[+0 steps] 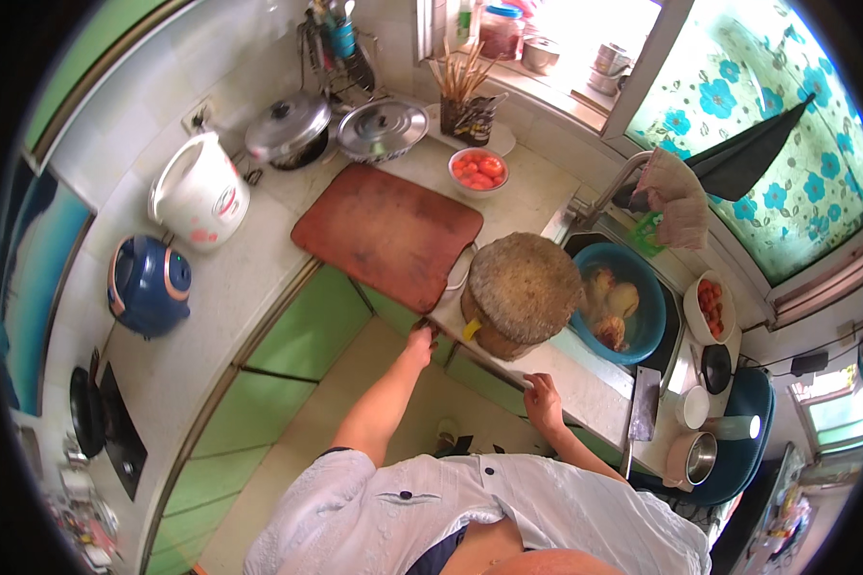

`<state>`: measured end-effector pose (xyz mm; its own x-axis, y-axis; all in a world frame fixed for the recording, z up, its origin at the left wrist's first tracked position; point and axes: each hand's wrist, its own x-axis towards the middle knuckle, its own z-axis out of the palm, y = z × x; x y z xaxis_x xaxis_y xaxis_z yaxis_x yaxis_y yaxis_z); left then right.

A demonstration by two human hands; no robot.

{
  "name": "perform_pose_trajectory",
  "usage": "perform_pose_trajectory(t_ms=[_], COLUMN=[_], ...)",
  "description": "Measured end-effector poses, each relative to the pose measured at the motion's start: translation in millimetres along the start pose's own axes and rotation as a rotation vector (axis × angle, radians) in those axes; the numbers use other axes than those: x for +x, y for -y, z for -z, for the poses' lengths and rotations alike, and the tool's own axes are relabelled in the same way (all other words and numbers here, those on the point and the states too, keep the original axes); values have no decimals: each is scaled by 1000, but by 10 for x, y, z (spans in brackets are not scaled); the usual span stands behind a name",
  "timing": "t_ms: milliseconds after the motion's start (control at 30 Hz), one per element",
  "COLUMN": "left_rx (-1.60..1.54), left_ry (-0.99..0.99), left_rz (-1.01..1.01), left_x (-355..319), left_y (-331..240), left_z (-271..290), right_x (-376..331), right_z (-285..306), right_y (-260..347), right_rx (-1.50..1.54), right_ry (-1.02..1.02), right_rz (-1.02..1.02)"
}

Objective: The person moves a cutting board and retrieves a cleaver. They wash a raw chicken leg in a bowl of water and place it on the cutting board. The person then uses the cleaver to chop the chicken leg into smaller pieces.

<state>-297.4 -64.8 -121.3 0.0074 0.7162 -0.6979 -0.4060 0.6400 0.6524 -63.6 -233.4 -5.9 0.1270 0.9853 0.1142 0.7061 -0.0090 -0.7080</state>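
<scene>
A reddish-brown cutting board [388,230] lies on the counter, its near side reaching over the front edge. My left hand [421,343] is at the board's near corner. Its fingers are in shadow, so I cannot tell whether they grip the board. My right hand [544,402] is at the counter's front edge with fingers curled together; what they hold, if anything, is too small to make out. Between and beyond the hands stands a thick round wooden chopping block [525,287] with a yellow patch on its side. A cleaver [644,407] lies right of my right hand.
A blue basin [654,331] with poultry in water sits in the sink. Bowls of peeled tomatoes [478,172] and small red items [710,305] stand nearby. Lidded pans [382,129], a white bucket-shaped appliance [201,196] and a blue cooker [148,287] line the back and left.
</scene>
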Motion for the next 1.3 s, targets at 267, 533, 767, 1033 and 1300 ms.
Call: perform_pose_trajectory(t_ms=[267,533,767,1033,1300], left_rx=[-214,188,493,813,994], left_ry=[57,-65,-58,-179,-259], left_rz=[251,44,-285,-382,-495], left_x=[333,646,-63,-685,-625], left_y=[93,328,207,-293,-626], left_z=[-157,527,1071,1854,3003], right_x=[163,170,139,153,-77], right_z=[29,-37,-184,-302,-411], right_y=[-117,-41,-149,-79,272], right_rx=[-43,-93,-153,-265,-356], right_ry=[-134,-99,-112,-121,26], right_rz=[-68,14,5,-31,-192])
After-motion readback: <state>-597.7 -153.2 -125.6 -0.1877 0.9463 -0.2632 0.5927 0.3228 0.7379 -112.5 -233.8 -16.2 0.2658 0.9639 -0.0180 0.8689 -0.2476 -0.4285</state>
